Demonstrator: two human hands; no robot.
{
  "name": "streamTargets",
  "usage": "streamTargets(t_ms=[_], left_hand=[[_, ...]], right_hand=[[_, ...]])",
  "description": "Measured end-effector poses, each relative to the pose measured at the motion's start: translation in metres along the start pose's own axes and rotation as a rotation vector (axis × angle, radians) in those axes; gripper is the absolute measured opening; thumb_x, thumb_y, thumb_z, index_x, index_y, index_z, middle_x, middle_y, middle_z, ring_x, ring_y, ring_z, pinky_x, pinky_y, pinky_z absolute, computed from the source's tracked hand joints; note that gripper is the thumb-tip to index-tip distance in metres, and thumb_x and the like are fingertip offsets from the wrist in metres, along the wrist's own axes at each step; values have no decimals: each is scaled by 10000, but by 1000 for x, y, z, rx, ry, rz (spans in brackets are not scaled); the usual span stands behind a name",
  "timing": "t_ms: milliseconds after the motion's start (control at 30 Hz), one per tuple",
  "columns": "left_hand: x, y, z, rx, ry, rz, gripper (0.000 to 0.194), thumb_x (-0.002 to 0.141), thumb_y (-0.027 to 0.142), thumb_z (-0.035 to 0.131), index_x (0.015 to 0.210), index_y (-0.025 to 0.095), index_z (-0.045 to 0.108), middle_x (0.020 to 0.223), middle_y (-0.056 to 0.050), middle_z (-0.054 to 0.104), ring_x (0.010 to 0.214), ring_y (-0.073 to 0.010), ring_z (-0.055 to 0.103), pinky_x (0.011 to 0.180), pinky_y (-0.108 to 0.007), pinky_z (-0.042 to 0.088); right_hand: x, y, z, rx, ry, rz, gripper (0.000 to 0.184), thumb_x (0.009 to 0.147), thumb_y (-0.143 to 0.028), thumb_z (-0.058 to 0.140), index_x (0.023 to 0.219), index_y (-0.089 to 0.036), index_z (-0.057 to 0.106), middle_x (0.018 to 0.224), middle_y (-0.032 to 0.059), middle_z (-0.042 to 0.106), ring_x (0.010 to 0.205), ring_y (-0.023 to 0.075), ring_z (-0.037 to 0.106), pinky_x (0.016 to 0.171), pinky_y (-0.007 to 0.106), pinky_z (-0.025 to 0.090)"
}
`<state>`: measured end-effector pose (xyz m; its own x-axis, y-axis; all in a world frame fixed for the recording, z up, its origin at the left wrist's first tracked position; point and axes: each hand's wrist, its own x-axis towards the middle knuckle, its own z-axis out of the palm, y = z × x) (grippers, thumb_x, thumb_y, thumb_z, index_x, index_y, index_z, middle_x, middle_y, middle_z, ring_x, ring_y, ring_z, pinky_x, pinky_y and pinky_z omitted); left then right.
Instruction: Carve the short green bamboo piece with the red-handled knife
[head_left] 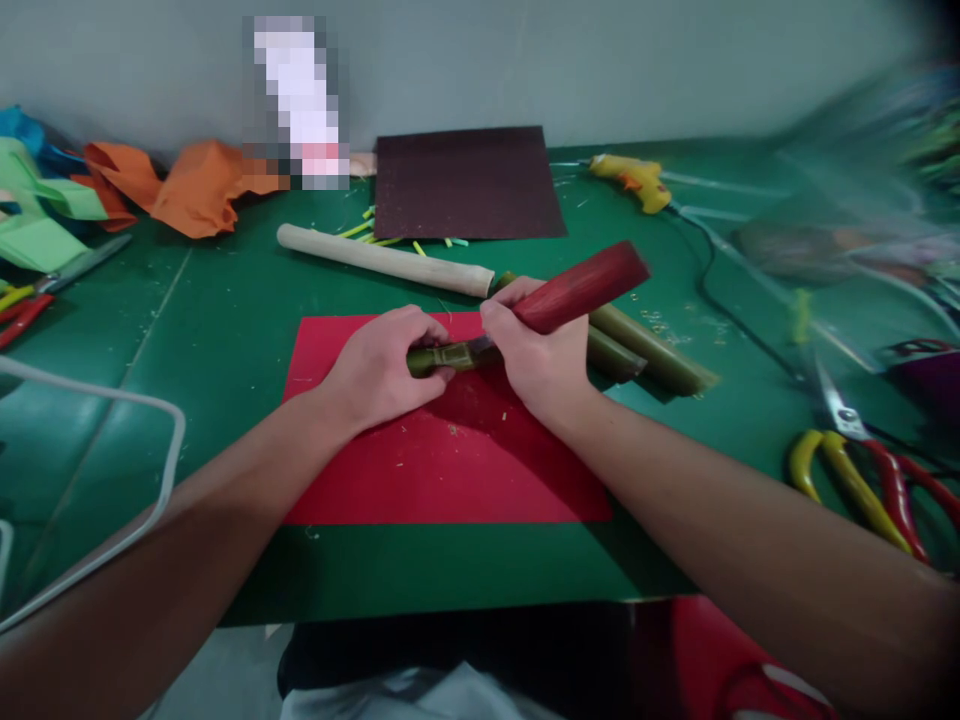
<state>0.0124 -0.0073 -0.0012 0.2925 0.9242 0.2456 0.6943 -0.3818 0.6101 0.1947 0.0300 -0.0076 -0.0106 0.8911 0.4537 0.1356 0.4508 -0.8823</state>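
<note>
My left hand (379, 368) is closed around a short green bamboo piece (442, 357) that lies over a red sheet (442, 450) on the green table. My right hand (536, 355) grips the dark red handle (581, 287) of a knife, whose blade meets the bamboo piece between my two hands. The blade itself is mostly hidden by my fingers. Two longer green bamboo sticks (649, 350) lie just behind my right hand.
A pale wooden stick (382, 259) and a dark sheet (466, 182) lie further back. A yellow glue gun (634, 180) with its cord sits at the back right. Scissors (862, 470) lie at right, more scissors (45, 290) and coloured paper scraps (187, 185) at left. A white cable (135, 400) loops at left.
</note>
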Motion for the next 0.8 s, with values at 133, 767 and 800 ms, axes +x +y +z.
streamTargets(t_ms=[133,767,800], left_hand=[[1,3,5,5,-3,-33,206,759,290,709,943,208,666,904,-27,659,771,-180,597,667,-325,468],[4,10,5,46,-10,-18,177,739,274,656,895,194,671,819,-10,569,749,-182,540,643,-331,404],[4,10,5,43,-15,-17,189,739,275,656,908,194,679,827,-11,576,754,-182,545,649,-332,411]], right_hand=[[-2,-5,-1,-4,1,-31,191,778,-202,652,619,-253,559,634,-24,574,646,151,565,705,349,538],[2,-9,-4,18,-38,45,207,803,-239,746,663,-239,594,651,-21,589,738,177,645,808,391,573],[2,-8,-3,32,-16,44,190,807,-202,704,658,-240,592,645,-23,584,737,172,643,817,390,572]])
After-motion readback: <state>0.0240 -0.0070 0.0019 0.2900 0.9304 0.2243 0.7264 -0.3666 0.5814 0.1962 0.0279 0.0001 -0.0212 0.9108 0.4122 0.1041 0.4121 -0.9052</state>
